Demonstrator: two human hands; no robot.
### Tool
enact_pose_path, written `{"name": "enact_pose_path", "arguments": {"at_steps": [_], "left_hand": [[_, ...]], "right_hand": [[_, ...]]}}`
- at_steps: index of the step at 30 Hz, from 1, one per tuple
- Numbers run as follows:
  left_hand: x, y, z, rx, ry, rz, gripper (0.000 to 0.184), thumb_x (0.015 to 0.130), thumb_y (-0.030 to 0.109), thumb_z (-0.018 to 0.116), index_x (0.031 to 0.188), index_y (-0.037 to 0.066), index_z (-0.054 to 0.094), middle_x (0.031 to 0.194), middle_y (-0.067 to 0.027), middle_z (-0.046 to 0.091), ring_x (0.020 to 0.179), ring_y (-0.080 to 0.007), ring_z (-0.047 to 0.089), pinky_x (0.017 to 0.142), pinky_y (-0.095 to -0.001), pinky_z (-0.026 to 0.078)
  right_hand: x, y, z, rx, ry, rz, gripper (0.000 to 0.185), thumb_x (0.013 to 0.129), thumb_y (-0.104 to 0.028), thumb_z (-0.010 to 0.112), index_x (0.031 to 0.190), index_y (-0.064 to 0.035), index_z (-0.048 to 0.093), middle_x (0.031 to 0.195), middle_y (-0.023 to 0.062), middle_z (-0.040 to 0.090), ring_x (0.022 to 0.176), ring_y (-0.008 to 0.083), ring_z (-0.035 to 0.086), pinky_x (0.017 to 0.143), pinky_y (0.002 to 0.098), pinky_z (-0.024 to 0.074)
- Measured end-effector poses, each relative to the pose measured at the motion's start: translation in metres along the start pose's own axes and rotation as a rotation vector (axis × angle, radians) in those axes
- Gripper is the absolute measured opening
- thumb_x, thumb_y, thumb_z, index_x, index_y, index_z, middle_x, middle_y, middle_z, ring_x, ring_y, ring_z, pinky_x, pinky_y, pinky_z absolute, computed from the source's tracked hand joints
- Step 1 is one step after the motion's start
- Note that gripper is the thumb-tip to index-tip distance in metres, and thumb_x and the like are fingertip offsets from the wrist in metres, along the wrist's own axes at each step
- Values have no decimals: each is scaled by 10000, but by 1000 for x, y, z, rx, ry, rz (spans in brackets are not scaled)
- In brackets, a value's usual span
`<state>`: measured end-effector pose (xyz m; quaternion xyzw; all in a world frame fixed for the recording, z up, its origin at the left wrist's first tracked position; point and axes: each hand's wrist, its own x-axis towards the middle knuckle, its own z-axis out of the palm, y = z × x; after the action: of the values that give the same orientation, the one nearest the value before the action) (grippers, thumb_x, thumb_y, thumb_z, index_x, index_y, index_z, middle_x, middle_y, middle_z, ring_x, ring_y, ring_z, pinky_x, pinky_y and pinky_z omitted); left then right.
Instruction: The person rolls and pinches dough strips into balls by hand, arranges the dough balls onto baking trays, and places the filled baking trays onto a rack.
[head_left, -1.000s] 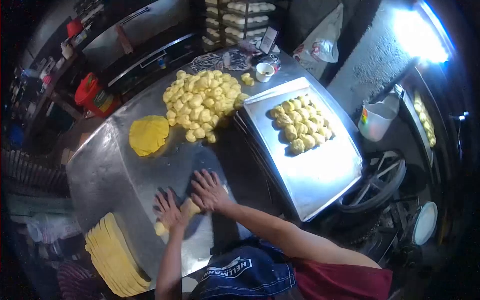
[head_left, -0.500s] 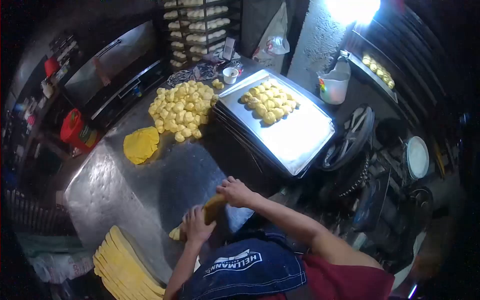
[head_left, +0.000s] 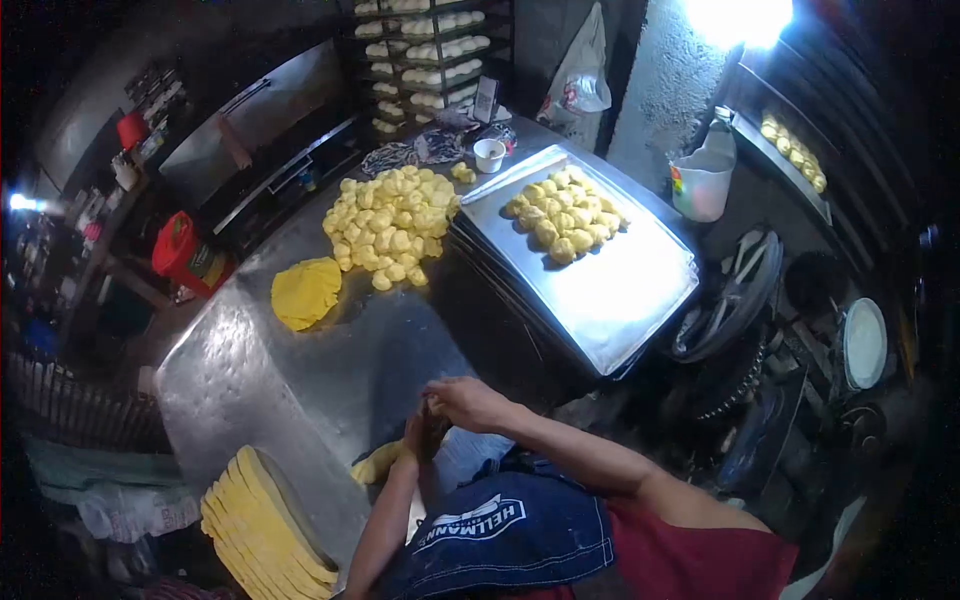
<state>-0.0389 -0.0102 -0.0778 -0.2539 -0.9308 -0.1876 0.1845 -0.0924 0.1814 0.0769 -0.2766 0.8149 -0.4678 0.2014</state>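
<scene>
Near the table's front edge, my left hand [head_left: 424,437] and my right hand [head_left: 468,403] meet, with fingers bent together. What lies between them is too hidden to make out. A yellow dough piece [head_left: 376,463] rests on the metal table [head_left: 235,345] beside my left hand. Long dough strips [head_left: 262,528] lie side by side at the lower left. A flat, deep-yellow dough round [head_left: 306,293] sits farther back, next to a heap of dough balls [head_left: 390,222]. More dough balls [head_left: 565,212] stand in rows on the top metal tray [head_left: 620,310] at the right.
A small white cup [head_left: 489,154] and a crumpled cloth [head_left: 437,146] are at the table's back. Beyond stands a rack of dough trays [head_left: 440,50]. A red bucket [head_left: 188,254] is left of the table; a white bucket [head_left: 703,182] hangs at right.
My hands lay spread over the dough a second ago; then they gripped it apart from each other. Now they have come together, and the view has shifted.
</scene>
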Motion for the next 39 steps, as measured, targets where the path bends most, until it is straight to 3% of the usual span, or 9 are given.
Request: {"name": "enact_pose_path", "arguments": {"at_steps": [4,6,7,12,18,22,24,27,39], "left_hand": [[-4,-3,8,-555,-266,-460,169,949,129,609,1060,48,708,926,-128,746,884,-217,727,753,-362,557],[50,44,-31,-1219,214,-760,143,941,136,632,955,15,707,889,-113,752,842,-179,717,707,-352,549],[53,36,-27,-629,102,-616,143,925,120,670,944,-15,716,904,-55,752,844,-124,680,713,-325,543],[106,67,-52,-1055,291,-1009,170,852,106,738,919,-49,713,849,-201,748,813,-324,741,731,-419,567],[88,71,-40,76,-319,-651,237,809,196,767,826,-26,685,871,-294,717,841,-479,705,781,-547,566],[80,0,0,-188,-625,-798,380,848,202,729,1184,51,637,1147,-285,671,1021,-471,685,839,-543,562],[87,-17,-4,-407,-805,-906,653,841,199,780,1434,117,517,1360,-260,620,1111,-473,672,862,-522,565],[80,15,-29,-548,-380,-970,1056,816,346,890,1605,65,247,1476,-235,530,1312,-330,563,1091,-416,464],[59,56,-49,-622,-350,-835,1024,856,135,779,1662,142,148,1450,-270,555,1323,-384,580,1122,-449,446]], "right_hand": [[16,4,-9,-106,2,-103,413,932,-366,716,1185,-42,673,1278,218,657,1199,418,631,974,467,527],[20,15,-18,-139,-77,81,632,841,-585,770,1142,-39,670,1208,218,686,1136,410,662,923,469,535],[30,29,-25,45,-135,142,779,754,-718,781,1134,-45,681,1098,210,724,1053,393,701,856,470,540],[22,12,-38,39,222,182,539,817,-542,763,983,-32,717,914,250,720,902,448,705,761,495,552],[21,68,-38,8,27,197,300,868,-297,692,935,-6,721,912,272,722,874,464,706,780,523,566],[-6,37,-85,242,-299,166,354,846,-327,745,1007,-13,721,835,223,707,799,416,699,740,453,564],[-24,23,-121,203,92,-69,399,864,-305,745,1154,-35,700,896,183,680,853,359,677,822,410,553],[-22,67,-187,204,363,-187,384,910,-259,757,1222,-53,670,965,77,668,904,248,670,854,367,531],[-37,37,-207,-523,889,324,413,771,-290,883,1076,-61,725,1090,130,633,1012,339,628,911,462,520]]}}
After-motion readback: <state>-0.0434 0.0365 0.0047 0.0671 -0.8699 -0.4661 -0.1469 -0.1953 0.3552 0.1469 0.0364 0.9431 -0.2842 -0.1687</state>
